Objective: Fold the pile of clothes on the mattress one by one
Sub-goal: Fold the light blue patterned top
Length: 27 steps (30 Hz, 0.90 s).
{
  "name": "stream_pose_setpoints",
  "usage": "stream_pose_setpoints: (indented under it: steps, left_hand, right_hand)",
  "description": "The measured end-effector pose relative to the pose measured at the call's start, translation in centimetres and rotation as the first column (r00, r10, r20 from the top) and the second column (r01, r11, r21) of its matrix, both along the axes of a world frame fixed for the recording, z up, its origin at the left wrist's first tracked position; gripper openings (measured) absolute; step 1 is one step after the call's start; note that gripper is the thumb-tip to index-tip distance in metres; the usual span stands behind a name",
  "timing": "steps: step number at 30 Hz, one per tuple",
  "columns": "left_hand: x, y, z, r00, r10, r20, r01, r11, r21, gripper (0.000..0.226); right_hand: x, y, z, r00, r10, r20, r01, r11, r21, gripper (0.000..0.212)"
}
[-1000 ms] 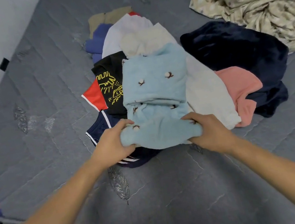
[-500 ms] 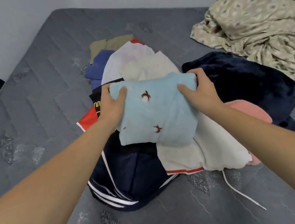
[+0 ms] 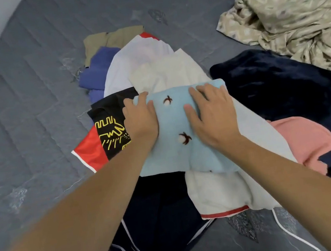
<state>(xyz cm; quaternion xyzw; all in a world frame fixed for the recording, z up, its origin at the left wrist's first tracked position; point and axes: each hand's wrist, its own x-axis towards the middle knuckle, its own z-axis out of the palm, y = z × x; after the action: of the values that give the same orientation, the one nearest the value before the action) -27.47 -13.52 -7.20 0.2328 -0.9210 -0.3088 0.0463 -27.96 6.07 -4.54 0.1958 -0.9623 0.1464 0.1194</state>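
A second ago both hands gripped the near edge of the blue cloth. Now it lies folded over, and the left hand and right hand press flat on top.

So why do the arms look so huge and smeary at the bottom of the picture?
Head view: the wide lens stretches whatever sits near the edges, so both forearms balloon and blur there; the left hand, right hand and light blue garment in the middle look sharper; the light is soft and even, without glare.
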Motion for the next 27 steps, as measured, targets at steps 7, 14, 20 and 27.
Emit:
stream_pose_setpoints:
  steps: [7,14,20,27]
  left_hand:
    - [2.5,0.5,-2.5,0.995,-0.006,0.098,-0.015,0.979,0.204,0.079]
    - [0.0,0.3,-4.1,0.973,0.022,0.231,-0.066,0.981,0.183,0.096]
    - [1.6,-1.8,-0.5,0.921,0.118,0.372,-0.301,0.821,0.485,0.122]
    - [2.3,-1.4,1.2,0.990,0.046,0.130,-0.131,0.600,0.789,0.060]
  right_hand:
    - [0.3,-0.5,-5.1,0.982,-0.076,0.172,0.047,0.985,0.166,0.069]
    - [-1.2,-0.5,-6.7,0.959,-0.069,0.277,0.077,0.997,-0.017,0.073]
    - [1.5,2.1,-2.1,0.625,-0.249,0.740,0.702,0.595,-0.392,0.093]
    - [-0.2,3.4,-1.0,0.437,0.006,0.900,0.804,0.446,-0.393,0.100]
